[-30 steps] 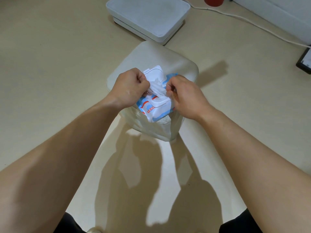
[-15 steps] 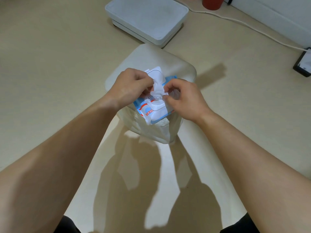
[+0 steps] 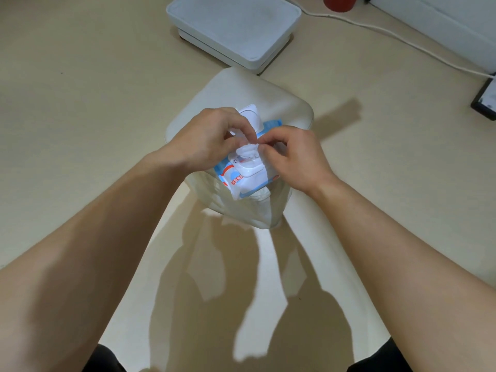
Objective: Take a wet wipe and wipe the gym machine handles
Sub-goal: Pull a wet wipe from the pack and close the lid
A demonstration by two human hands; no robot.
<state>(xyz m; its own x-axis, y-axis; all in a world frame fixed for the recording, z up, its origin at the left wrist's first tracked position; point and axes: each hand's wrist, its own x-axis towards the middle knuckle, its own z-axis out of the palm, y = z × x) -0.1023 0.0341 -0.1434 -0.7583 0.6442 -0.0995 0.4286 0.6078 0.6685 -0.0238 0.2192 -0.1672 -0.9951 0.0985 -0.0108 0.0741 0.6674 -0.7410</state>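
A blue and white wet wipe pack (image 3: 243,181) rests on a pale cushioned stool (image 3: 241,89) in front of me. Its white flip lid (image 3: 251,115) stands open. A crumpled white wet wipe (image 3: 248,150) sticks up out of the opening. My left hand (image 3: 212,138) and my right hand (image 3: 292,154) meet over the opening, and the fingertips of both pinch the top of the wipe. No gym machine handle is in view.
A white flat scale-like platform (image 3: 233,28) lies on the beige floor behind the stool. A white cable (image 3: 397,36) runs along the floor at the right. A red object (image 3: 339,2) and a dark device (image 3: 485,99) sit at the edges.
Both hands have closed in together over the pack's opening. The wipe has been drawn a little further out and bunched between the fingertips.
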